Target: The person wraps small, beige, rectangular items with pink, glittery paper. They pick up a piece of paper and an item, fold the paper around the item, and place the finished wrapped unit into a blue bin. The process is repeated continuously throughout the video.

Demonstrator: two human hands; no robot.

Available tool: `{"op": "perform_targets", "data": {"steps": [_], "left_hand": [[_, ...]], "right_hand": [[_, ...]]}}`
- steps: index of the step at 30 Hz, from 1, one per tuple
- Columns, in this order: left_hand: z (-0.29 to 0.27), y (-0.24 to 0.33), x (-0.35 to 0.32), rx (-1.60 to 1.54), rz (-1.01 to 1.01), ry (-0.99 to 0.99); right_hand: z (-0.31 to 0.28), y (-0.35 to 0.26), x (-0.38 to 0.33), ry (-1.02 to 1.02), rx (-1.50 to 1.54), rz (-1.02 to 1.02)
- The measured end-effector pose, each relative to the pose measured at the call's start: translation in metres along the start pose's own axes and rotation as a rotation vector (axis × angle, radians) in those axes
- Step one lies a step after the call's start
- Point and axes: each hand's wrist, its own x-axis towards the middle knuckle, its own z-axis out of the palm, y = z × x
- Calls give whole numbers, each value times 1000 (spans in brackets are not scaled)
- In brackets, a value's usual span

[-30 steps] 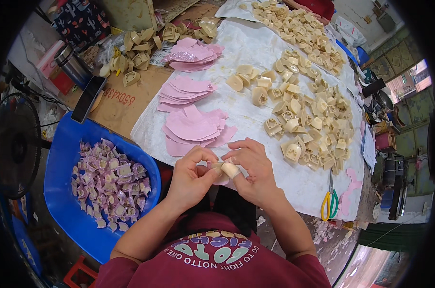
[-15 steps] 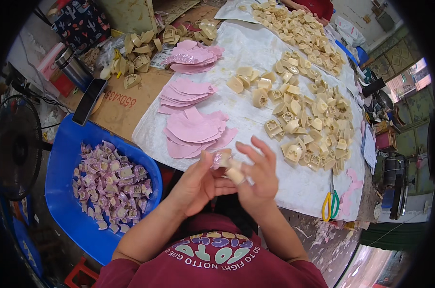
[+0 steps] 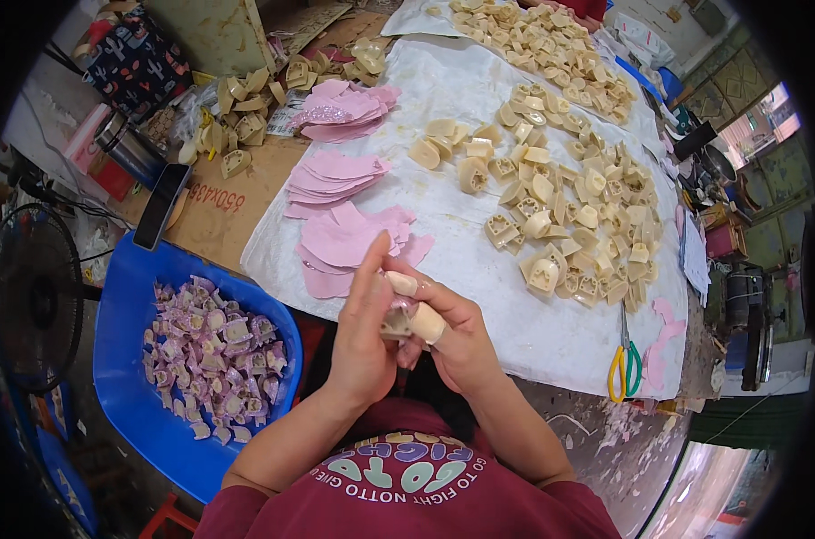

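Between both hands is a small shoe heel (image 3: 395,320), partly wrapped in glittery pink material and mostly covered by my fingers. My left hand (image 3: 361,346) holds it from the left, with its fingers pointing up and pressed along the piece. My right hand (image 3: 466,346) closes on it from the right. Two of its fingers wear pale finger covers (image 3: 428,322). Just beyond the hands, pink cut sheets (image 3: 349,235) lie in a stack on the white cloth (image 3: 443,238). Cream uncovered heels (image 3: 569,202) are heaped to the right.
At the left, a blue tub (image 3: 115,359) holds many pink-covered heels (image 3: 217,355). A phone (image 3: 162,207) leans above its rim, near a steel flask (image 3: 129,148) and a black fan (image 3: 30,296). Scissors (image 3: 624,364) lie at the table's right edge. Another person's red sleeve (image 3: 587,9) shows far off.
The right hand's spread fingers have closed in around the heel, and the left hand's fingers now point up beside it. The whole view has shifted slightly.
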Motion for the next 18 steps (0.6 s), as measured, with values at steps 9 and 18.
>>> {"op": "perform_targets", "data": {"steps": [9,18], "left_hand": [[4,2,3,-58,-24,69],[-19,5,-3,-150,-88,-225]], "right_hand": [[-12,0,7,-51,-203,156],[-16,5,7,-134,-548,-244]]}}
